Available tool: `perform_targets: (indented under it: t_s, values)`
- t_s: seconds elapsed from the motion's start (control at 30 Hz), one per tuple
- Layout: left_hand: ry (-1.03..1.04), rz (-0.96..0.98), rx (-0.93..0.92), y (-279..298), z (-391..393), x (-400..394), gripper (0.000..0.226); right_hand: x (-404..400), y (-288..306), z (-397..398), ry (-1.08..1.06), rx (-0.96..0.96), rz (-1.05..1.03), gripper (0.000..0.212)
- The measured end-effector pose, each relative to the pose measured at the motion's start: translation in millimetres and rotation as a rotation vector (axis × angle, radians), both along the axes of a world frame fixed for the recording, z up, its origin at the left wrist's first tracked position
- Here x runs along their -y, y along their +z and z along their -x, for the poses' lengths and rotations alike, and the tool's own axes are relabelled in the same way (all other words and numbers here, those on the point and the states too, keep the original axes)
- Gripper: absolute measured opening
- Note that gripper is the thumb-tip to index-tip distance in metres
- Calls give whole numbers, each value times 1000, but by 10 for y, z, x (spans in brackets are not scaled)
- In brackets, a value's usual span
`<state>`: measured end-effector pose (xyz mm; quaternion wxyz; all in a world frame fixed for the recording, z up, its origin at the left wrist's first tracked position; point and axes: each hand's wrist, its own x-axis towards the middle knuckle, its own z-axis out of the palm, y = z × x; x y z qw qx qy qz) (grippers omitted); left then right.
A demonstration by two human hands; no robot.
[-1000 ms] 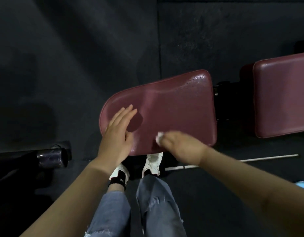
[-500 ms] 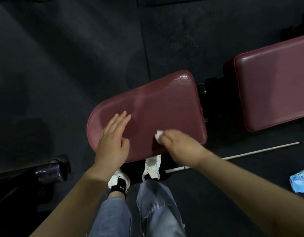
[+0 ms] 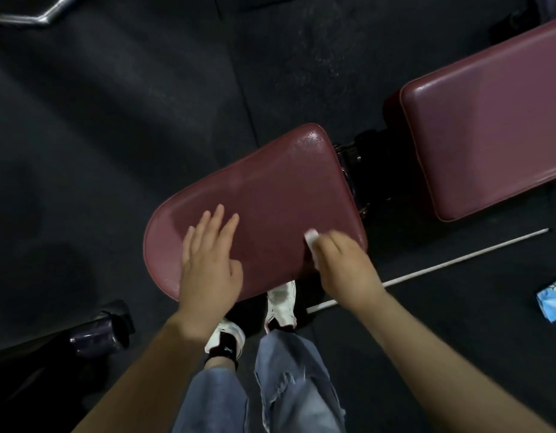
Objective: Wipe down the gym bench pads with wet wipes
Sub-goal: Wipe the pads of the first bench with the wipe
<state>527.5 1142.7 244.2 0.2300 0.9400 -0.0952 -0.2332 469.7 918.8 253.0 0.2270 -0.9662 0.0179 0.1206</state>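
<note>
Two hands: left hand [image 3: 209,264] flat, right hand [image 3: 345,267] wiping

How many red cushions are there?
2. The seat pad sits under both hands in the middle, and the back pad is at the upper right, running off the picture's edge. More may lie outside the view.
</note>
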Motion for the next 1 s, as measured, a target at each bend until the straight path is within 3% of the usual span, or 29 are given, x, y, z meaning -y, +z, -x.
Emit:
perform_targets:
  t_s: [0.1,0.23,0.37,0.6,0.7,0.83,0.93,1.0]
  values:
    - [-13,-4,-11,-27,50,62,79,15,-40,151,-171,-60,-16,16]
    - [-39,-3,-7,-67,64,22,80,-123,-227,-1020,-205,174,1,2]
    - [-60,-11,-45,-48,33,-16,80,-134,-283,-1729,-223,175,133,15]
    - [-43,6,-119,88,-74,0,76,-71,-72,238,-656,-21,89,6]
    - [-58,10,-102,78,-72,-16,77,-197,-74,309,-788,-13,36,5]
    - [-58,24,-87,31,-53,-32,77,-44,-213,-775,-551,166,98,13]
    - [-75,12,-67,3,-39,-40,78,89,-290,-1593,-354,165,218,17]
    - [-69,7,-73,7,-44,-24,77,162,-311,-1735,-353,148,207,17]
